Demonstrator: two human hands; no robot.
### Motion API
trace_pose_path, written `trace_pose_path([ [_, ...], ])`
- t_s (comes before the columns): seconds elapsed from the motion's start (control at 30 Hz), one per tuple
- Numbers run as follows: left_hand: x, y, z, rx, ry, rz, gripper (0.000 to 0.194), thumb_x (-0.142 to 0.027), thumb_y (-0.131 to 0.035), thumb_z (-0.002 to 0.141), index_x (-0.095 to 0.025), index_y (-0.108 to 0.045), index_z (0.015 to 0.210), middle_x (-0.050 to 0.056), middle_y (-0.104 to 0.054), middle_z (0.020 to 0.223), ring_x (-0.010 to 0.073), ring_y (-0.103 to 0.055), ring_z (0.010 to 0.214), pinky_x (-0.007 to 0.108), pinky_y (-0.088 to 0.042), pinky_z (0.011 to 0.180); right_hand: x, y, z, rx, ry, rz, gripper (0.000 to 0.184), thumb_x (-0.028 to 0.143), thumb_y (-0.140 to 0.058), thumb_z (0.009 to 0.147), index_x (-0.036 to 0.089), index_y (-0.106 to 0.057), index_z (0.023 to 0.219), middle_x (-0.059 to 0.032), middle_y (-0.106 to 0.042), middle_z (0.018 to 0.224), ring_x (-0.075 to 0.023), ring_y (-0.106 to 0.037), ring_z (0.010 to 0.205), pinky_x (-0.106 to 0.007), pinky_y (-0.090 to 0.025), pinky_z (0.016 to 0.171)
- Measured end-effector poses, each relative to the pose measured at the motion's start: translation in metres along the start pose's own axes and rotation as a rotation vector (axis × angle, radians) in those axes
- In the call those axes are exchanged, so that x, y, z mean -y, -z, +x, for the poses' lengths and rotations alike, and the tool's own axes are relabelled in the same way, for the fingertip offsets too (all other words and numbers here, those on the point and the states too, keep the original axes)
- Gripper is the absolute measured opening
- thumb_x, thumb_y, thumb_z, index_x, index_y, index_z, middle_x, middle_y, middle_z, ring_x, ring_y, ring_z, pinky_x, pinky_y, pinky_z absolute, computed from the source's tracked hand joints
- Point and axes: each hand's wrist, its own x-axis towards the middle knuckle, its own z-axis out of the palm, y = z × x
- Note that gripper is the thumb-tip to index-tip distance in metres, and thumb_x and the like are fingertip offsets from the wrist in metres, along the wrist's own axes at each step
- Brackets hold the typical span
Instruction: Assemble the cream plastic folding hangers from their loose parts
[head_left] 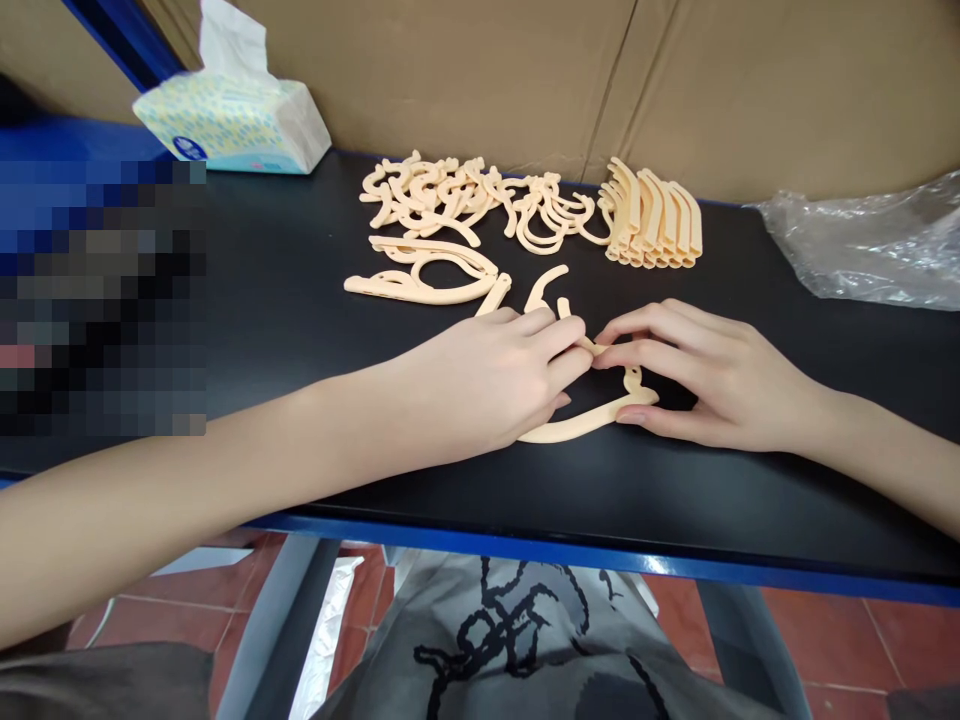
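Note:
Peach-coloured plastic parts of a folding clothes hanger lie under my hands on the black table. My left hand (517, 375) is closed over them, its fingers bent down and covering much of what it grips. From beneath it a curved hanger arm (574, 428) runs rightward. My right hand (705, 375) pinches this hanger, its thumb at the arm's right end and its fingertips on a thin piece near my left fingers. Just beyond my left hand a curved hook (549, 285) sticks up. Two folded hangers (420, 292) lie to the left, farther back.
At the back are a loose pile of hooks and curved parts (442, 195) and a neat stack of hanger arms (654, 225). A tissue pack (232, 120) stands back left, a clear plastic bag (870, 240) back right. Cardboard (525, 80) walls the table's (285, 330) rear.

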Motion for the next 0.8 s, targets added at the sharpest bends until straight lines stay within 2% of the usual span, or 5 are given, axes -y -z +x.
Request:
trace_pose_path([
  [0.37,-0.0005,0.0007,0.0006,0.028,0.008,-0.014,0.037,-0.028,-0.039,0.101,-0.009,-0.053,0.129,0.014,-0.057,0.126,0.0289,-0.054,0.114,0.041,-0.045,0.091,0.001,0.0005,-0.0013,0.024,-0.056,0.023,0.031,0.045,-0.055,0.091,0.025,-0.058,0.115,-0.0088,-0.061,0.116,-0.0249,-0.059,0.097,-0.037,-0.048,0.081],
  [0.8,0.0002,0.0005,-0.0009,-0.004,-0.005,-0.008,0.035,-0.027,-0.042,0.1,-0.009,-0.054,0.128,0.014,-0.059,0.123,0.0262,-0.055,0.112,0.038,-0.045,0.091,0.0001,0.0007,0.0003,-0.003,0.001,0.023,0.034,0.043,-0.058,0.091,0.017,-0.058,0.114,-0.0115,-0.061,0.113,-0.0226,-0.058,0.094,-0.035,-0.047,0.08],
])
